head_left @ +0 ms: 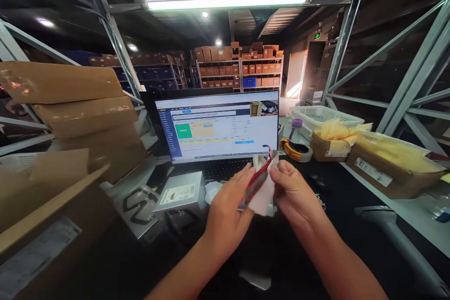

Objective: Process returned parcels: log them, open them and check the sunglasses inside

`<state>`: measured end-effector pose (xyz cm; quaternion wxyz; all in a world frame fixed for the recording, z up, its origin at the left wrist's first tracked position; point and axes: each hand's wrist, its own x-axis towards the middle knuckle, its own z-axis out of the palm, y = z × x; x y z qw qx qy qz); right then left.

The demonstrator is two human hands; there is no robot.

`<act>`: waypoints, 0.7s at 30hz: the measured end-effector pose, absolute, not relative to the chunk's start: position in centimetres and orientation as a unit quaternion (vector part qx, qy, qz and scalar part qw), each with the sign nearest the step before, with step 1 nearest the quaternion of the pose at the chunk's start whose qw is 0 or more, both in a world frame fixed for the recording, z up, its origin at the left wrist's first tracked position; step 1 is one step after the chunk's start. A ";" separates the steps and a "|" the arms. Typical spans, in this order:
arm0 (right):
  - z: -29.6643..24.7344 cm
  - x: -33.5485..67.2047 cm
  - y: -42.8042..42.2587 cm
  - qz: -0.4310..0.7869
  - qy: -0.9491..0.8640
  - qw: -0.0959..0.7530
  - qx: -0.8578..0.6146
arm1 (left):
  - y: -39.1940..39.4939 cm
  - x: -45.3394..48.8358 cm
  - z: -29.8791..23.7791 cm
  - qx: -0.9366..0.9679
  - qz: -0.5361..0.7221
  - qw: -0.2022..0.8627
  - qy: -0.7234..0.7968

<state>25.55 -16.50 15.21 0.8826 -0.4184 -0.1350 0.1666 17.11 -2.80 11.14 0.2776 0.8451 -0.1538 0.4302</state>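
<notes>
A pair of red-framed glasses (260, 176) is held up in front of the monitor, with one curved temple pointing up. My left hand (228, 201) is closed on the frame from the left. A pale cloth (264, 198) is wrapped around part of the glasses. My right hand (290, 185) pinches this cloth at the right side, thumb on top. The far lens is hidden behind the cloth and fingers. Below the hands something clear and bag-like (213, 192) shows partly. Left of my left hand sits a grey box (182, 193) with a white label.
Behind the hands stand a monitor (218, 126) and a keyboard (221, 168). Cardboard boxes (87, 122) pile up at left. To the right are a tape dispenser (295, 150), a mouse (317, 180), a barcode scanner (381, 218), a white basket (323, 116) and a carton of yellow packets (386, 173).
</notes>
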 end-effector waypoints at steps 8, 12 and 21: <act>12.3 22.6 -14.3 -0.036 -0.216 0.800 -0.559 | -2.5 16.4 11.4 0.822 0.417 0.382 -0.069; 11.9 22.3 -14.1 -0.079 -0.223 0.746 -0.622 | -2.4 16.6 11.6 0.812 0.386 0.434 -0.059; 15.2 29.3 -18.5 0.064 -0.165 0.869 -0.462 | -0.9 15.9 13.1 0.851 0.354 0.353 -0.163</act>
